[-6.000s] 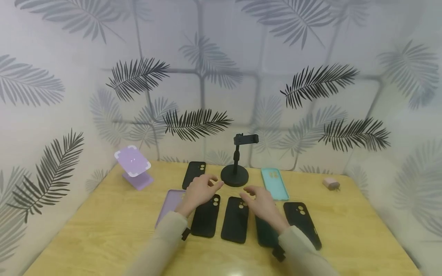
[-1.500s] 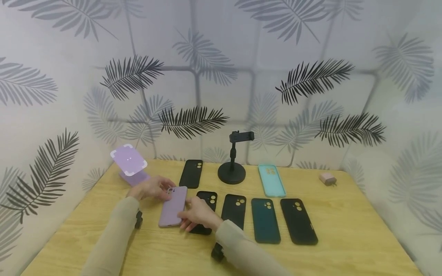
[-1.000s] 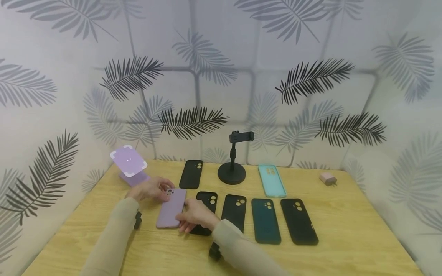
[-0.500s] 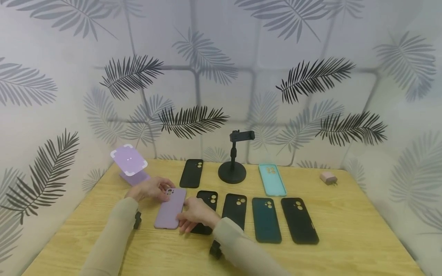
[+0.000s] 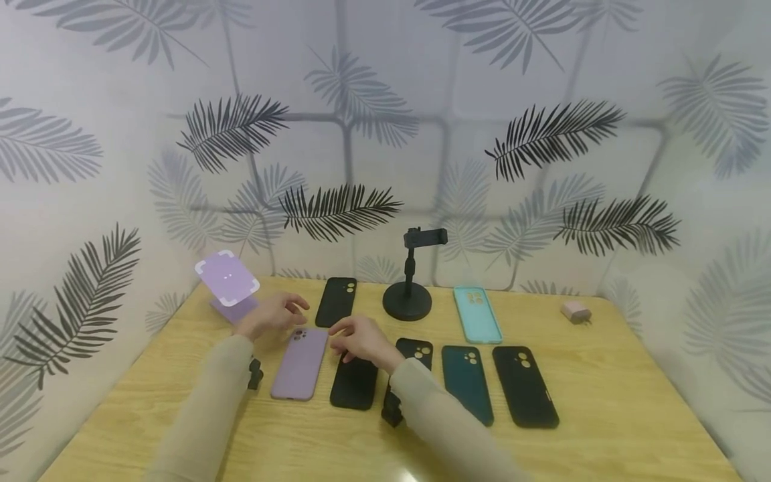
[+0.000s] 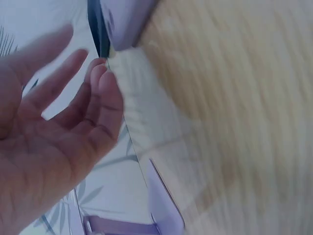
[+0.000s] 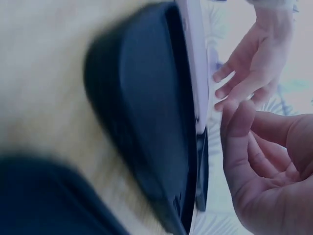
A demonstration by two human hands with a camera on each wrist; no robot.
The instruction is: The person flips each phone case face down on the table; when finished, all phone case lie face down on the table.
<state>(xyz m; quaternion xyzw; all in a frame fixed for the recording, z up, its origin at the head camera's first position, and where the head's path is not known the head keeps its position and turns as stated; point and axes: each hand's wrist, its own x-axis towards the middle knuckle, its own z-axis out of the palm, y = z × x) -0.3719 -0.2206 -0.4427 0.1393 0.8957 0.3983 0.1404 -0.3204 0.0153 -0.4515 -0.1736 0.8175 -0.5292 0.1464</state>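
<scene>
Leaf-print wall (image 5: 391, 171) is backing a wood table (image 5: 337, 452). Lilac case (image 5: 300, 368) is lying flat at L end of front row, cam end pointing toward the wall, just beside blk case 1 (image 5: 354, 387). L hand (image 5: 276, 314) is hovering by the lilac case's far end, holding nothing; thumb and index are standing apart, other fingers bending loosely together. R hand (image 5: 363, 340) is hovering over blk case 1's far end, holding nothing; fingers are bending loosely, close together, thumb tip lying near the index; can't tell if those are touching. Continuing R along the row: blk case 2 (image 5: 409, 348), R sleeve (image 5: 442, 415) partly hiding it; teal case (image 5: 465, 378), sleeve overlapping one corner; blk case 3 (image 5: 524, 389). Rear, L to R: lilac stand (image 5: 227, 276), blk case 4 (image 5: 334, 306), blk stand (image 5: 407, 302) standing upright, lt-blue case (image 5: 480, 320), pink plug (image 5: 575, 311) sitting near R edge.
</scene>
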